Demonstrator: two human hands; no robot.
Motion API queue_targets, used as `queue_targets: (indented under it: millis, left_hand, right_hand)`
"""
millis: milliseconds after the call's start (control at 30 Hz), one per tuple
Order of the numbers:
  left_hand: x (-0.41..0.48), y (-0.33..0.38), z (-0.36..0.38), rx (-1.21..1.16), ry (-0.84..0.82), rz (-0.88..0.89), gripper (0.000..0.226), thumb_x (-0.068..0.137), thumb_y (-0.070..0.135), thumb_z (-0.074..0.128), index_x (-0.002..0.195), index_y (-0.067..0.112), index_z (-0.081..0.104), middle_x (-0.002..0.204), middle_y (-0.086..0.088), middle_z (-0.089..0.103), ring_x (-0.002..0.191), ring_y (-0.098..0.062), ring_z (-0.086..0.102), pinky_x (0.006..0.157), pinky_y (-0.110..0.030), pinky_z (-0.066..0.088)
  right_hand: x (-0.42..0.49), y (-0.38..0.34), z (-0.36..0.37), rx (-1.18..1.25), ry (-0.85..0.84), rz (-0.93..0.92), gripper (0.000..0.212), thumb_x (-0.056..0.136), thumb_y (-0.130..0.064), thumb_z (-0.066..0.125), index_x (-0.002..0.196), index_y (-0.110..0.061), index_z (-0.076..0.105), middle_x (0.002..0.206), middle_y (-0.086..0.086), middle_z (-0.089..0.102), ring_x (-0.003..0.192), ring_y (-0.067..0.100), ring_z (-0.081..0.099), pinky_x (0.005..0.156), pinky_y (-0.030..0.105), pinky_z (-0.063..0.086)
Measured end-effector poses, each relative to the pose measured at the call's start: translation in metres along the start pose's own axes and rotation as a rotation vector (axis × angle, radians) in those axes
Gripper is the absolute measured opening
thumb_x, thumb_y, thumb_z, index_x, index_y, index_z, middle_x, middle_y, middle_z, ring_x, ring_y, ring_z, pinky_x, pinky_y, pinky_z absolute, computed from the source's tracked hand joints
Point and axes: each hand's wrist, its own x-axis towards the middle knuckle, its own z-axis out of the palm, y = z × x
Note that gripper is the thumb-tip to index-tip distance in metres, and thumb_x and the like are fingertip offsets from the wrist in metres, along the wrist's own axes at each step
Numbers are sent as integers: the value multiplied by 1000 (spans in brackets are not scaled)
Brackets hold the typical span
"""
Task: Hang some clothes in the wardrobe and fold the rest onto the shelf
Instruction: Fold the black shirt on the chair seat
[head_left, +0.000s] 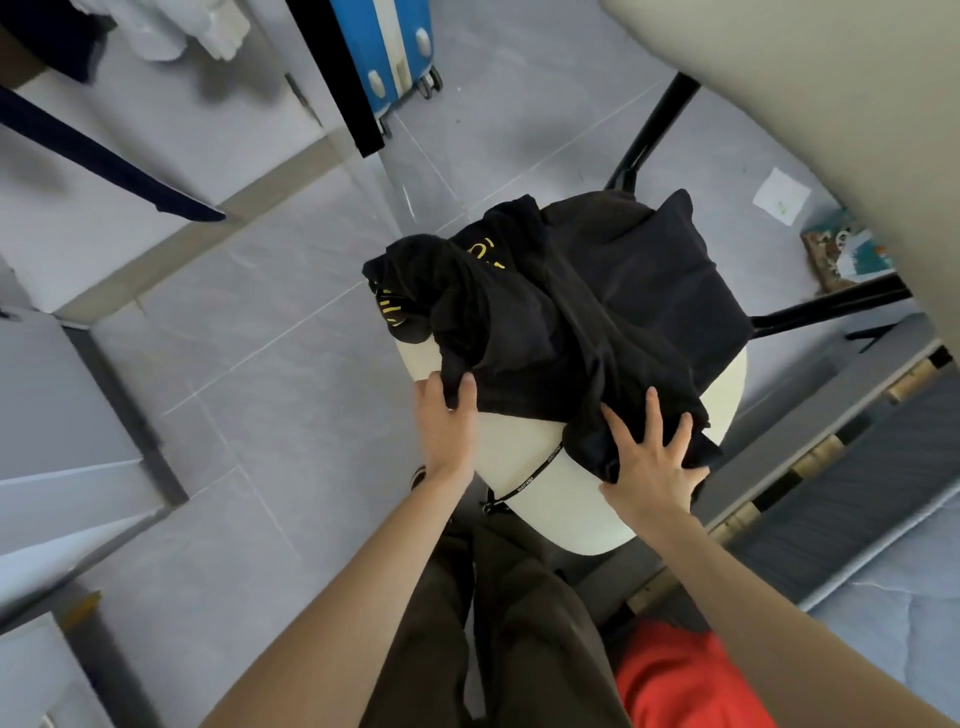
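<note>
head view is showing a heap of black clothes (571, 301) being held on the white seat of a chair (519, 457), which is serving as the landmark for every place below. the heap is lying on the far half of the seat, its long axis running from the seat's far left, where yellow print is showing, to its near right edge. the left hand (447, 410) is being kept at the seat's near left edge, its fingers (467, 389) pinching a hanging fold of the dark cloth. the right hand (649, 457) is being laid flat on the heap's near right corner, its fingers (652, 410) spread and straight, gripping nothing. the cloth is lying directly ahead of both hands; the left is judged the one already in position to lift. a thin black cord (524, 478) is trailing over the seat's near edge, between the hands, and may be caught.
</note>
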Motion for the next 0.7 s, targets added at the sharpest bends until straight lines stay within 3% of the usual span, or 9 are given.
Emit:
queue_targets:
  millis: [67,133,200,267,367,467,533,600,700]
  left_hand:
    - [-16,12,-11,-54,-18,68,13,98,19,53,109,12,55,116,0,47,88,6,50,70,-4,39]
    - [-29,28,-23,-156,-52,98,19,98,18,53,116,25,54,120,16,50,95,17,50,72,1,38]
    - [-37,47,-36,-312,-77,29,19,97,20,53,107,35,57,99,32,63,88,19,56,70,0,41]
    - [-41,59,-49,-453,-58,-50,20,96,21,56,97,41,59,86,31,67,85,15,60,70,-4,44]
    - [-42,63,-64,-617,-34,-135,15,95,20,59,100,34,62,95,18,71,99,-4,66,87,-23,52]
    - [-44,56,-77,-621,-35,-150,10,94,23,61,103,29,62,93,15,72,93,-7,69,76,-23,56]
    - [-44,47,-86,-562,-19,-146,9,92,26,64,101,27,63,95,10,70,94,-10,68,75,-25,55]
    - [-42,37,-95,-519,-13,-136,6,90,26,67,95,26,64,89,9,69,89,-12,66,78,-28,55]
    - [-40,26,-107,-419,-14,-87,9,90,24,68,84,29,62,80,9,65,81,-11,62,75,-27,52]
  right_hand:
    - [-6,5,-2,-3,17,-22,94,86,-15,66,150,-47,5,156,1,-24,144,41,-7,107,66,31]
    - [-16,9,-5,76,71,-49,87,85,-3,63,149,-42,19,158,1,-19,143,40,-2,108,61,33]
    - [-30,11,-8,282,172,-46,78,82,4,61,144,-35,34,160,0,-11,142,38,0,104,56,40]
    - [-43,9,-10,532,268,27,76,80,7,59,141,-32,37,160,-2,-6,140,36,2,99,51,44]
    - [-55,5,-5,855,243,287,79,84,-1,62,145,-35,26,159,6,6,140,40,13,106,54,35]
    - [-62,-4,5,1209,114,500,93,86,-12,69,152,-31,6,150,14,32,133,40,38,109,53,36]
    - [-63,-10,14,1451,64,651,94,88,-18,70,153,-26,2,147,15,40,131,39,42,110,49,33]
    - [-59,-15,21,1436,26,731,78,89,-29,68,150,-18,21,143,16,43,129,38,44,109,47,34]
    - [-61,-19,28,1160,87,618,43,94,-36,59,126,-8,50,126,16,52,116,37,50,99,44,42]
